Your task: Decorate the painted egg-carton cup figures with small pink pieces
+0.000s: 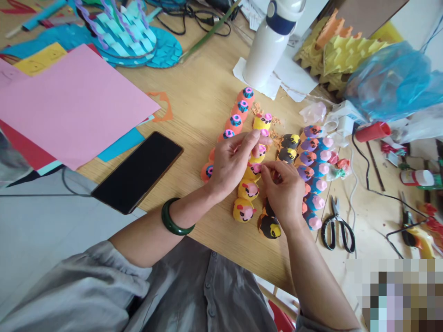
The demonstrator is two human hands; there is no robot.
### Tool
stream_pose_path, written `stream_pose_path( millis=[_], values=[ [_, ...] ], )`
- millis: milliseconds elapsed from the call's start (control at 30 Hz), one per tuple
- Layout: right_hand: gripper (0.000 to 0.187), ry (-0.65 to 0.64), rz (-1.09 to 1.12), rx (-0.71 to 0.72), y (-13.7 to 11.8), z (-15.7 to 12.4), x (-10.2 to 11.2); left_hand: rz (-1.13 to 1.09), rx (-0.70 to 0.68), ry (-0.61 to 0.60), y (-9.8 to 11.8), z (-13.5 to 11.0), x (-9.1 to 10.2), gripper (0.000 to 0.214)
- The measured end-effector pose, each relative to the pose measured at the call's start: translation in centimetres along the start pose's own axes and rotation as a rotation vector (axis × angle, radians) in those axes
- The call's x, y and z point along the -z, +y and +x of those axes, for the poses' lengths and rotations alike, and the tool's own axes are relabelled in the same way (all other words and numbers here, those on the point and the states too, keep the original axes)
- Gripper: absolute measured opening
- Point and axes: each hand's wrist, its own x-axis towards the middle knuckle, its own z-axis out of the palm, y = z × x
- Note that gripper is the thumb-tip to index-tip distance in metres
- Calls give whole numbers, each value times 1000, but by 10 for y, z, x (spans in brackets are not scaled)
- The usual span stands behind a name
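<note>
Over a row of yellow painted egg-carton cups (243, 210) with pink clay faces, both hands are close together. My left hand (231, 161) has thumb and forefinger pinched; anything between them is too small to make out. My right hand (285, 191) is closed with its fingertips beside a pink-faced yellow cup in the middle of the row; what it holds is hidden. Orange cups with blue and pink rings (236, 121) run in a line beyond my left hand. Black cups with yellow patches (270, 227) lie partly under my right hand.
Purple cups (307, 158) and blue cups with pink tops (316, 202) stand to the right, near black-handled scissors (337, 230). A phone (138, 173) and pink paper (78, 106) lie left. A white bottle (273, 44) stands behind; a blue plastic bag (398, 80) sits back right.
</note>
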Motion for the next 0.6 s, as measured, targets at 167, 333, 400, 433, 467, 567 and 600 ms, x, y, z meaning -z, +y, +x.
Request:
stream_pose_path(
  millis=[167, 333, 400, 433, 467, 567, 600],
  values=[
    [21, 45, -229, 146, 1, -4, 1, 14, 27, 4, 3, 0, -1, 43],
    [35, 63, -252, 233, -1, -11, 5, -30, 20, -12, 3, -1, -2, 42],
    [39, 40, -225, 264, -2, -12, 7, -63, 15, -57, 4, -2, -2, 41],
    [39, 47, -187, 265, -2, -13, 9, -75, 23, -98, 5, -2, -1, 40],
    [39, 74, -128, 254, -2, -14, 11, -77, 42, -158, 7, -3, -1, 39],
    [34, 237, 76, 193, 0, -19, 20, -64, 177, -425, 10, -7, 1, 26],
    [32, 290, 116, 179, 2, -22, 22, -75, 237, -515, 9, -9, 1, 27]
  ],
)
